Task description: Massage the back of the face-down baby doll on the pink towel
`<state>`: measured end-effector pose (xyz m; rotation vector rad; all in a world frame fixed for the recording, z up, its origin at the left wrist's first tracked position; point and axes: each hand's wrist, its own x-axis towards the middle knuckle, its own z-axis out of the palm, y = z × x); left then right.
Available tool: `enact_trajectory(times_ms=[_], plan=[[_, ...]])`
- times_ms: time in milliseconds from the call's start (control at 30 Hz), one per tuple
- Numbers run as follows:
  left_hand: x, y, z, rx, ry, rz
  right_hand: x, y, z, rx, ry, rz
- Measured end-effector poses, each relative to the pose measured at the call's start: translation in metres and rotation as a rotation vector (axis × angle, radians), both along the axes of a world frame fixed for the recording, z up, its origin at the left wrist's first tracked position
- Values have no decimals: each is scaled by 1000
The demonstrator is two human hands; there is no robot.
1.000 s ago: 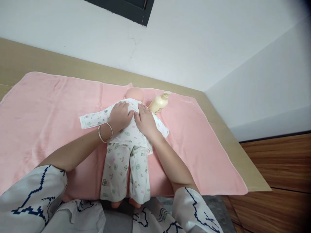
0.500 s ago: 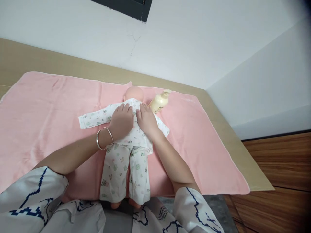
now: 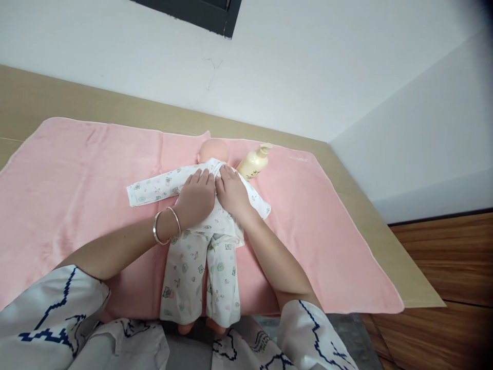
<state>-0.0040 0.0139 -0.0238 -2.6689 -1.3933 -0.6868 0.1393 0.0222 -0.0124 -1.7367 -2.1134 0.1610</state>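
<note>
A baby doll (image 3: 214, 150) in a white printed top (image 3: 215, 224) and matching trousers (image 3: 185, 281) lies stretched out with its head away from me. Its face does not show. My left hand (image 3: 195, 199) rests flat on the left of the doll's upper body, fingers extended and wearing two silver bangles (image 3: 156, 228) at the wrist. Beside it, my right hand (image 3: 233, 192) lies flat on the right of the upper body. Both palms are hidden against the cloth. The top's left-side sleeve (image 3: 152, 191) reaches out sideways; the doll's feet stick out of the trouser legs.
A pale yellow pump bottle (image 3: 254, 162) lies tilted by the doll's head, on the right. Under everything is a pink blanket (image 3: 316, 246) over a wooden table (image 3: 358, 221). A white wall (image 3: 285, 77) stands behind, and wood-grain panels (image 3: 442, 257) are at the right.
My left hand has shifted slightly right and towards me over the doll's top. My right hand stays nearly in place. The whole view has moved a little.
</note>
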Motion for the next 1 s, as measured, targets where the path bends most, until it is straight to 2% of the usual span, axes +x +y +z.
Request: enact_trajectory(times_ms=[133,233,367,500,767,867,1000], plan=[[-16,38,0,-8,126,-172,-23,-26,3,68,-94,-36],[-18,51,-8,-3,13,-69,-25,-28,4,56,-110,-29],[-5,31,-15,0,-116,121,-7,-6,4,-11,-29,-28],[3,12,-11,-1,-109,104,2,8,1,-15,-8,-15],[-2,34,-18,-74,-152,129,-25,-26,1,50,-134,-66],[-2,35,-23,-78,-233,116,-20,-21,1,23,-78,-39],[-1,34,-28,-66,-401,125,-2,0,-1,-27,28,-10]])
